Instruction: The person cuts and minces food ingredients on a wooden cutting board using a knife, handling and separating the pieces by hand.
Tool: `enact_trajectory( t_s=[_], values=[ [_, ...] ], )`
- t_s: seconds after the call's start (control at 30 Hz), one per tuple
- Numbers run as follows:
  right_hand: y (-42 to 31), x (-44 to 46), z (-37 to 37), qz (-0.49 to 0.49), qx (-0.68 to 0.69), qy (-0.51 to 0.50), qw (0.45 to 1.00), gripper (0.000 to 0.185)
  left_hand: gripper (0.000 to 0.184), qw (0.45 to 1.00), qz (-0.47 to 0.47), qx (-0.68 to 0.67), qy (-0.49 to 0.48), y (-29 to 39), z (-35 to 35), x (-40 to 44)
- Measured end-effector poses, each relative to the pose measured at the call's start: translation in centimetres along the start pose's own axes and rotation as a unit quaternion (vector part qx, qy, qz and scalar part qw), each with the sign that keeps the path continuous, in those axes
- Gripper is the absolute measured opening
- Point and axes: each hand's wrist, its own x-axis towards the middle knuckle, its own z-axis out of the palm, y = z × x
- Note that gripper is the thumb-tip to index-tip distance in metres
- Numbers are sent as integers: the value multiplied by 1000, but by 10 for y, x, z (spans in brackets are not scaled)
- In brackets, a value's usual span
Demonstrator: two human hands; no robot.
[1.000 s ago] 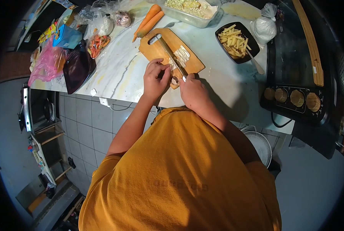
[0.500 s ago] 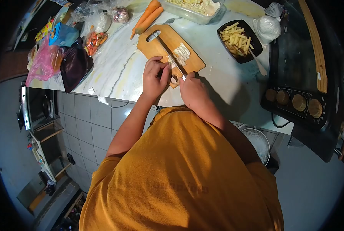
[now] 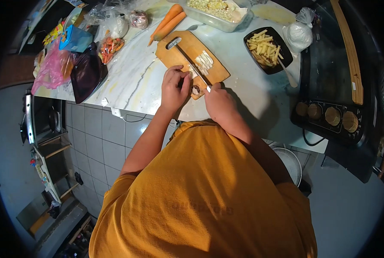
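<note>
Knife: The knife [image 3: 191, 61] lies slantwise over the wooden board [image 3: 217, 75], tip toward 11 o'clock, handle toward 5. Looks stiff and fairly light; the handle is the place to hold it, clear of the edge.
Right hand: From where I stand, the right hand [image 3: 219, 102] has its fingers closed round that handle.
Left hand: The left hand [image 3: 173, 89] has curled fingers just beside the blade; whether they pinch anything, I can't tell.
Pale strips: The pale strips [image 3: 206, 62] sit on the board, to the right of the blade. Light and soft, I'd say, perhaps slippery; best gathered from the sides.
Dark-and-pale piece: The small piece [image 3: 196, 90] is at the board's 6 o'clock end, possibly a mushroom, though it's too small to be sure.
Worktop: Marbled worktop [image 3: 136, 73]. From the board, carrots [image 3: 167, 25] at 11, tub [image 3: 200, 16] at 1, black dish [image 3: 248, 43] near 3.
Room: Grey floor tiles [image 3: 93, 122] at 8, a fan [image 3: 290, 162] between 4 and 5.
</note>
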Motion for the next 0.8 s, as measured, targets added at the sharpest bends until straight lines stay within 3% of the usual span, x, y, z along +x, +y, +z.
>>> enact_trajectory(
  t_s=[0.8],
  values=[
    [6,-14,-3,-38,13,44,998,40,10,999,-31,-15,-12,3,-2,-3]
  ],
)
